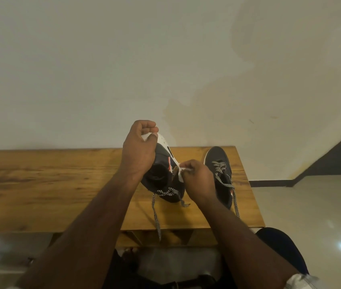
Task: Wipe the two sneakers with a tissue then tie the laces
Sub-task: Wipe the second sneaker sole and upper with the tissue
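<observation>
Tissue (181, 174) in right hand (196, 180) touches tilted sneaker (163, 163).

wooden table (40, 184) | pale stained wall (103, 69) | glossy floor (311, 205)

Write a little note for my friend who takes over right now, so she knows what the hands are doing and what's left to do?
Left hand: grips the held sneaker by its white sole, tipped on its side above the wooden table.
Right hand: pinches a white tissue against that sneaker's sole edge.
Second sneaker: lies flat on the table to the right, laces loose.
Done: wiping of the held sneaker is under way; how much is clean cannot be told.
Left: finish this wipe, wipe the second sneaker if needed, then tie both pairs of laces, which hang untied.
</observation>
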